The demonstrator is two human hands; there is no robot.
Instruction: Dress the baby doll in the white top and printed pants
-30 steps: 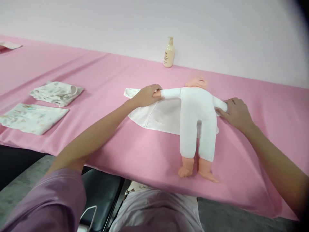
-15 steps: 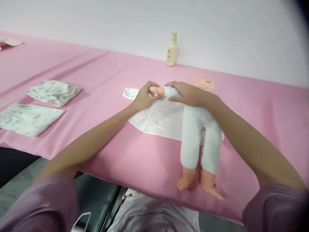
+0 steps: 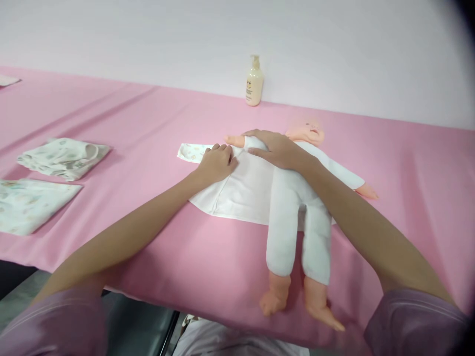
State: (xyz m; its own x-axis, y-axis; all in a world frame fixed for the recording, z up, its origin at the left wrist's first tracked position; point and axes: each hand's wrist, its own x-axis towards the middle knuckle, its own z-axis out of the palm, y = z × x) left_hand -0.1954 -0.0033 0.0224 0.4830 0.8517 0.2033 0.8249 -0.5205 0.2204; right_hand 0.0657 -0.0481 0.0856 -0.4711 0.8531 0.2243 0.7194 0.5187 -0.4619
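Note:
A baby doll [image 3: 284, 237] with a white cloth body lies on its back, its feet towards me. Beneath it a white baby shirt [image 3: 247, 188] is spread out, one sleeve with a printed inner side pointing left. My right hand [image 3: 276, 148] is wrapped round the doll's arm [image 3: 256, 143], thumb below and fingers above; the doll's small hand sticks out to the left. Beside it, my left hand [image 3: 218, 163] has its fingers curled down on the shirt at the base of the sleeve, closed on the cloth. Its fingertips are partly hidden.
A pump bottle [image 3: 254, 84] stands by the wall at the back. Two folded printed cloths, one [image 3: 65, 158] behind the other [image 3: 35, 202], lie on the left of the pink table cover [image 3: 156, 128]. Below the front edge is a dark seat [image 3: 139, 316].
My left hand has moved from the doll's hand down to the shirt, and its fingers have curled in. My right hand stays on the doll's arm. The view has shifted slightly.

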